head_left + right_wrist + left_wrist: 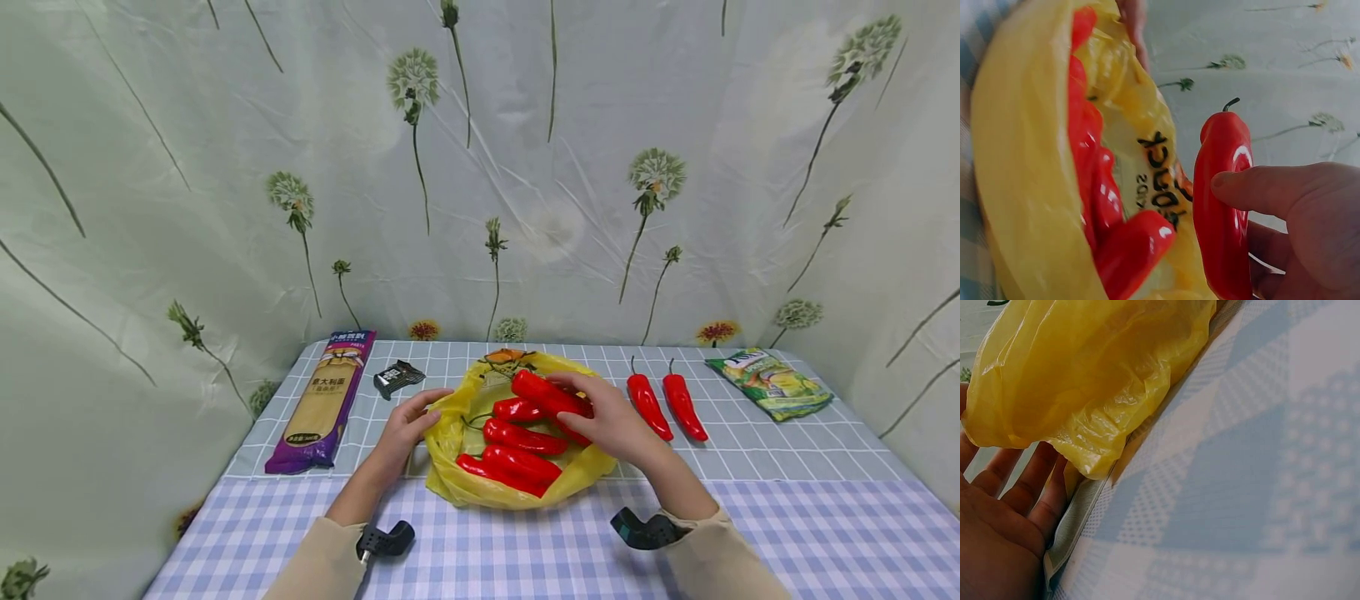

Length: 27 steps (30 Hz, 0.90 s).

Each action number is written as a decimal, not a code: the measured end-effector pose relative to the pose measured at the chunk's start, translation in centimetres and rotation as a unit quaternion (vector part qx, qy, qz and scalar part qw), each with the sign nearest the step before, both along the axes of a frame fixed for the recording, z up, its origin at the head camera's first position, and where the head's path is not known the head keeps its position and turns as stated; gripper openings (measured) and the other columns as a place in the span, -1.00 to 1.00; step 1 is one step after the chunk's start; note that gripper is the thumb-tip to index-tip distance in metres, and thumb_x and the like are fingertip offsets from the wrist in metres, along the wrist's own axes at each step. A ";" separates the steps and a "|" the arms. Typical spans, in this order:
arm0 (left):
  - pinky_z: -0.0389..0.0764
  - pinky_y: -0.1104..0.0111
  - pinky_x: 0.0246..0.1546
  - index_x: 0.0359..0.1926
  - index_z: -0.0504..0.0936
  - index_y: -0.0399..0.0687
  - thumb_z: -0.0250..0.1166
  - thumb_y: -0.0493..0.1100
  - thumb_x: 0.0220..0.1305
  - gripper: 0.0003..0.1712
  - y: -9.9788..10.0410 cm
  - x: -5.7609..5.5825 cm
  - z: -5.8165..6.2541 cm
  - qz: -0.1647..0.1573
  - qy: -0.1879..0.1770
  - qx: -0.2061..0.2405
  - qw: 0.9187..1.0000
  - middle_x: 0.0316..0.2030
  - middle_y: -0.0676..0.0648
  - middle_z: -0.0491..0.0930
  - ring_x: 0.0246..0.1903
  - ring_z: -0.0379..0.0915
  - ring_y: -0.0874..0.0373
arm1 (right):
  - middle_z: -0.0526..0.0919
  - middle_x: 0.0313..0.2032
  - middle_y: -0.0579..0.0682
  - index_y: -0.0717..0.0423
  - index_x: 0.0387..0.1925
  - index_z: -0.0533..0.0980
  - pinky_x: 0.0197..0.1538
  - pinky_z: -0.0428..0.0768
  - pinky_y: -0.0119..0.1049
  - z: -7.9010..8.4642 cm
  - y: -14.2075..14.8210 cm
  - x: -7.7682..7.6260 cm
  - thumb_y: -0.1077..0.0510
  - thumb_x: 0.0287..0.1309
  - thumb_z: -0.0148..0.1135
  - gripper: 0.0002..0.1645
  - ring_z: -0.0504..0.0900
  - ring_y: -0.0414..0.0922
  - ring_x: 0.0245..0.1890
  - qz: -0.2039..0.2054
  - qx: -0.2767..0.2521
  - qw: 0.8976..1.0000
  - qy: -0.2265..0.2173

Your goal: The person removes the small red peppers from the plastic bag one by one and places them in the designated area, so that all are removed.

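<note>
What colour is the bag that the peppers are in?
The bag is yellow, clearest in the head view.

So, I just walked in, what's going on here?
A person is handling red peppers with both hands at a yellow plastic bag. The right hand holds one pepper at the bag's open mouth, while the left hand is at the bag's side. Several other peppers are inside, and two more lie on the table to its right. Whether the held one is going in or out, I can't tell.
</note>
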<state>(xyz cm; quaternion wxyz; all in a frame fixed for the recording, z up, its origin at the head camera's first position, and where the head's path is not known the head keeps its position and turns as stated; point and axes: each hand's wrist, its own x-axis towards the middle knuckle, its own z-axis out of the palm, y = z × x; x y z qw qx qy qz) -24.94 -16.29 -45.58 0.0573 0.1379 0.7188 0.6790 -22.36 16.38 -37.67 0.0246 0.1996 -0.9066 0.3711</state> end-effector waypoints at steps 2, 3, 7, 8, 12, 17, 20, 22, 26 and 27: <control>0.60 0.46 0.02 0.35 0.42 -0.18 0.08 -0.10 0.45 -0.48 0.0 0.0 0.0 0.001 0.000 0.001 1.000 0.34 -0.28 0.42 0.02 0.57 0.31 | 0.57 0.21 0.10 0.00 0.32 0.41 0.04 0.70 -0.03 0.3 0.4 -0.1 0.24 0.16 0.37 -0.32 0.55 0.11 0.17 -0.013 -0.005 1.000 -0.007; 0.60 0.46 0.02 0.35 0.42 -0.19 0.08 -0.10 0.45 -0.48 0.0 0.0 0.0 0.001 0.000 0.002 1.000 0.35 -0.28 0.42 0.02 0.57 0.30 | 0.57 0.21 0.11 0.01 0.32 0.41 0.04 0.70 -0.02 0.4 0.6 -0.1 0.24 0.17 0.37 -0.33 0.55 0.12 0.17 -0.018 -0.006 1.000 -0.007; 0.60 0.46 0.03 0.35 0.41 -0.20 0.07 -0.11 0.45 -0.48 -0.1 0.0 -0.1 -0.002 0.005 0.003 1.000 0.35 -0.29 0.41 0.02 0.57 0.31 | 0.58 0.18 0.15 0.04 0.32 0.41 0.05 0.69 0.00 0.5 1.4 -0.5 0.26 0.18 0.35 -0.34 0.54 0.14 0.17 -0.038 -0.007 0.999 -0.002; 0.60 0.46 0.03 0.35 0.41 -0.20 0.07 -0.12 0.45 -0.48 -0.1 0.0 -0.1 -0.002 0.005 0.003 1.000 0.35 -0.29 0.41 0.02 0.57 0.31 | 0.58 0.18 0.16 0.04 0.32 0.41 0.05 0.69 0.00 0.6 1.6 -0.5 0.26 0.18 0.34 -0.34 0.54 0.15 0.17 -0.042 -0.006 0.999 0.002; 0.60 0.47 0.03 0.35 0.41 -0.20 0.07 -0.12 0.46 -0.48 0.0 0.0 -0.1 -0.003 0.006 0.002 1.000 0.35 -0.29 0.41 0.02 0.56 0.32 | 0.60 0.17 0.18 0.08 0.30 0.43 0.08 0.67 0.04 0.6 2.3 -0.8 0.29 0.19 0.33 -0.37 0.56 0.16 0.16 -0.053 -0.002 0.998 0.021; 0.60 0.46 0.03 0.36 0.41 -0.19 0.07 -0.12 0.46 -0.49 0.0 0.0 0.0 -0.003 0.004 0.000 1.000 0.35 -0.28 0.41 0.04 0.56 0.28 | 0.55 0.22 0.21 0.10 0.33 0.38 0.11 0.64 0.07 0.9 3.3 -0.9 0.30 0.20 0.31 -0.35 0.52 0.19 0.21 -0.064 0.002 0.998 0.018; 0.59 0.46 0.04 0.36 0.41 -0.17 0.07 -0.10 0.46 -0.48 0.0 0.0 0.0 -0.001 0.001 -0.004 1.000 0.35 -0.27 0.41 0.06 0.55 0.25 | 0.51 0.26 0.22 0.09 0.36 0.34 0.14 0.62 0.09 0.9 4.0 -1.1 0.30 0.22 0.29 -0.32 0.50 0.20 0.24 -0.072 0.003 0.997 0.009; 0.59 0.45 0.04 0.35 0.42 -0.16 0.08 -0.09 0.46 -0.48 0.0 0.0 0.0 0.001 -0.001 -0.005 1.000 0.35 -0.26 0.42 0.08 0.55 0.21 | 0.50 0.28 0.22 0.09 0.38 0.33 0.16 0.60 0.11 1.0 4.4 -1.3 0.29 0.23 0.28 -0.31 0.48 0.20 0.25 -0.078 0.005 0.997 0.010; 0.59 0.44 0.05 0.35 0.43 -0.15 0.08 -0.09 0.45 -0.49 0.0 0.0 0.1 0.004 -0.001 -0.006 1.000 0.35 -0.26 0.43 0.12 0.54 0.13 | 0.48 0.29 0.24 0.10 0.39 0.30 0.20 0.56 0.16 0.9 5.4 -1.6 0.28 0.24 0.28 -0.30 0.46 0.21 0.26 -0.090 0.003 0.996 0.017; 0.58 0.45 0.05 0.35 0.43 -0.16 0.08 -0.09 0.45 -0.49 0.0 0.0 0.1 0.004 0.000 -0.006 1.000 0.35 -0.26 0.42 0.13 0.53 0.12 | 0.48 0.29 0.24 0.10 0.40 0.29 0.21 0.55 0.17 0.9 5.6 -1.7 0.27 0.25 0.27 -0.30 0.45 0.21 0.26 -0.095 0.002 0.995 0.017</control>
